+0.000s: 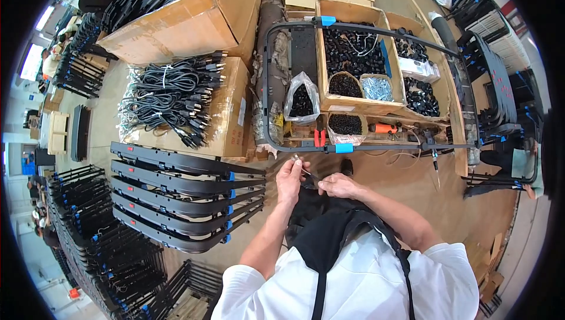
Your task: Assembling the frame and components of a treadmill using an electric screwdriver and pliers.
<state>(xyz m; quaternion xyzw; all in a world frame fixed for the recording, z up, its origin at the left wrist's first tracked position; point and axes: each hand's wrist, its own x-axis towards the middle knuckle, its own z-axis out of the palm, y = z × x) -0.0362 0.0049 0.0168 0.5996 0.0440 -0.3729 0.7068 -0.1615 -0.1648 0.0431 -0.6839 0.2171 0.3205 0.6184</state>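
Observation:
In front of my body, both hands hold a small thin piece (307,173), pale at one end and dark at the other; its kind is too small to make out. My left hand (288,181) is closed, pinching the pale end with its fingertips. My right hand (342,186) is closed at the dark end, its fingers curled. Just beyond my hands lies a black tubular frame (400,148) with rounded corners and blue clips (344,148). It rests across the bench, over a wooden parts box (322,55).
Inside the frame are a bag of black parts (302,101), silver screws (376,89), red-handled pliers (319,131) and an orange-handled tool (385,127). A power driver (430,138) hangs over the bench edge. Left are bundled black cables (170,93) on a carton (232,111) and stacked black frames (170,199).

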